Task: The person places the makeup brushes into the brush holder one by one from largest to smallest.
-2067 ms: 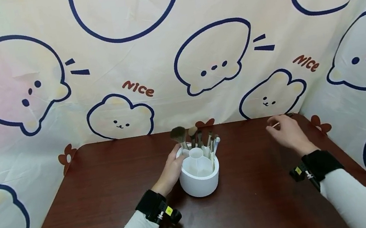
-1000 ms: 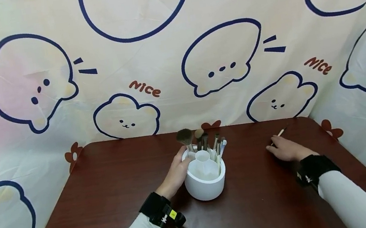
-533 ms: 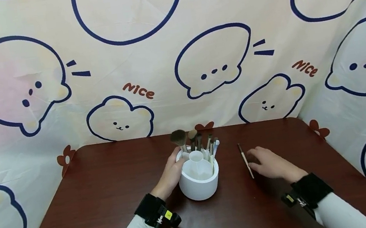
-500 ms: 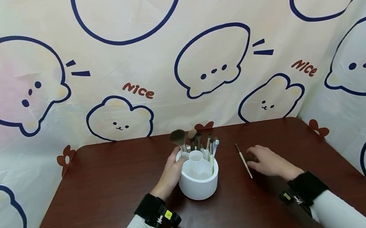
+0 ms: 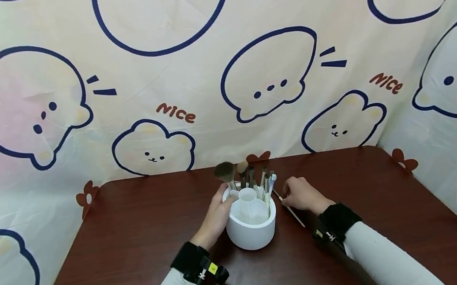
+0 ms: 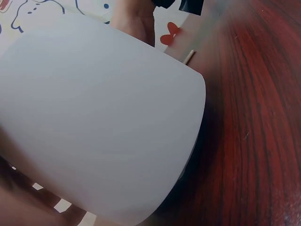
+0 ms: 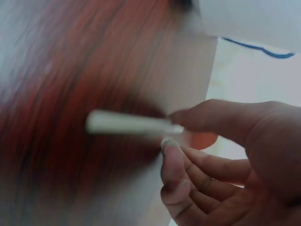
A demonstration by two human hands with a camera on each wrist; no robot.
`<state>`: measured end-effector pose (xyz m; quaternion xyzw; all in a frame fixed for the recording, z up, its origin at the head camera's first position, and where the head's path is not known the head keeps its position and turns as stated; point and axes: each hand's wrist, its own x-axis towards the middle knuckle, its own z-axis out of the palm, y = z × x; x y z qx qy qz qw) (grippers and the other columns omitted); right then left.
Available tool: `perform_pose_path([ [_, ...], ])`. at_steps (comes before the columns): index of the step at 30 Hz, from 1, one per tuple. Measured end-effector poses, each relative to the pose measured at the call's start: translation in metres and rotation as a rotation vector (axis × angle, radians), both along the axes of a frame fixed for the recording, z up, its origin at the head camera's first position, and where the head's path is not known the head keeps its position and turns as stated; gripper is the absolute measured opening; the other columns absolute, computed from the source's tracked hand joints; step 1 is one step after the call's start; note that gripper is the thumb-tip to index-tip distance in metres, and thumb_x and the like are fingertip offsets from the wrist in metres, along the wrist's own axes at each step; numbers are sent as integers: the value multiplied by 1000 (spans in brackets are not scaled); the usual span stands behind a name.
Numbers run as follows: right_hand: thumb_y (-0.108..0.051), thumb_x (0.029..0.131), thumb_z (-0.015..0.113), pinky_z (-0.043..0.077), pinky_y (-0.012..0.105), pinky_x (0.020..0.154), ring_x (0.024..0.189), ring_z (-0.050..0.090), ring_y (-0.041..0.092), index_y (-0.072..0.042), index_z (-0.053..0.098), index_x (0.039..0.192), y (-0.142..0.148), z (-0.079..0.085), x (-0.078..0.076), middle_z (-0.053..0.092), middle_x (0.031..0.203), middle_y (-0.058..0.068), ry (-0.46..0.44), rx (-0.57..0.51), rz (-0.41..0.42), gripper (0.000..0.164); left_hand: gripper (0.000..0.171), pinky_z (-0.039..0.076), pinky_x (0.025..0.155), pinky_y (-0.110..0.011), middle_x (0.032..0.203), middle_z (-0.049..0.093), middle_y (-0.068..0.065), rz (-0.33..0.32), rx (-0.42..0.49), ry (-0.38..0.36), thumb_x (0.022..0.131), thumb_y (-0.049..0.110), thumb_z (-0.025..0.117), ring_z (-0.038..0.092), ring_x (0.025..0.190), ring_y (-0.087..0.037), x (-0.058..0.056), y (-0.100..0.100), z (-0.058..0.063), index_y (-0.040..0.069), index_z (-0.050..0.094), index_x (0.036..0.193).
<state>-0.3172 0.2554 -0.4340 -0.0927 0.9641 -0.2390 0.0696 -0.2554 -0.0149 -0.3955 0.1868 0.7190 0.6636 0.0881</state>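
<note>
My left hand (image 5: 215, 218) grips the left side of a white round brush holder (image 5: 252, 235), which stands tilted open toward me on the table. Its pale wall (image 6: 103, 108) fills much of the left wrist view. Several makeup brushes stand in its rear compartments, among them a big fluffy brush (image 5: 225, 172). Just right of the holder, my right hand (image 5: 305, 196) pinches a thin makeup brush (image 5: 295, 217) with a white handle, its lower end slanting toward me. In the right wrist view the handle (image 7: 124, 123) is blurred, between thumb and fingertips; its bristles are hidden.
The dark brown wooden table (image 5: 139, 254) runs back to a cartoon-print cloth (image 5: 201, 77). Black wrist straps with small cameras sit on both forearms, the right strap (image 5: 340, 221) low over the table.
My right hand has come from the table's far right corner leftward to the holder, carrying the thin makeup brush, which has swung round on the way. The left hand keeps its grip on the holder.
</note>
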Motion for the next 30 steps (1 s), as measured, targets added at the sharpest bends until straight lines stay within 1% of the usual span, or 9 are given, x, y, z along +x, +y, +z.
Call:
perform_pose_path([
  [4,-9,76,73,47,32,57,65,53,18,-5,62,81,-3,5,5,58,77,6,-12,24,-2,13,51,25,105,-51,144,31,-17,10,-9,1,96,9,35,29,128,-25,1,1,1,-2,22,144],
  [6,-9,75,74,46,31,55,63,53,18,-7,62,75,-3,7,9,58,73,5,-25,34,5,13,52,24,105,-52,146,28,-18,16,-14,2,97,9,35,26,129,-25,1,1,1,-2,19,145],
  [9,-9,74,74,44,30,53,61,52,17,-9,62,71,1,10,14,58,69,4,-38,38,16,13,51,24,106,-51,145,30,-17,17,-17,4,97,9,35,28,129,-25,0,1,2,-1,21,144],
  [12,-8,75,72,45,30,52,59,53,17,-9,63,73,8,17,20,58,68,4,-24,5,47,10,46,27,104,-51,141,37,-18,5,-6,21,96,7,35,34,125,-25,-1,2,2,0,28,141],
  [16,-7,80,67,46,31,52,60,57,18,-6,63,80,15,36,31,61,70,4,31,-91,94,5,45,28,104,-51,141,36,-19,-2,-5,14,96,7,35,34,125,-25,-1,1,0,-1,29,140],
  [19,-11,85,64,47,32,52,61,59,17,-6,63,85,15,58,42,64,71,4,118,-157,95,5,46,27,104,-51,142,34,-20,-1,-5,10,97,8,35,33,126,-26,0,1,-1,-1,27,141],
  [24,-19,90,63,49,32,50,58,58,11,-11,63,90,8,95,62,65,75,2,341,-237,68,8,49,25,105,-52,144,31,-20,2,-7,15,97,9,36,30,128,-27,1,2,-2,-2,23,143],
  [26,-22,90,63,49,31,50,58,57,9,-13,64,91,3,106,70,65,75,-1,430,-268,68,9,51,24,105,-53,145,29,-20,2,-9,11,97,9,36,28,129,-27,1,2,-3,-2,20,144],
  [30,-26,90,63,50,29,52,61,58,8,-18,65,93,-9,119,85,64,77,-5,551,-341,111,9,51,23,105,-53,145,30,-19,8,12,1,97,10,37,28,129,-26,-8,3,-16,-1,21,144],
])
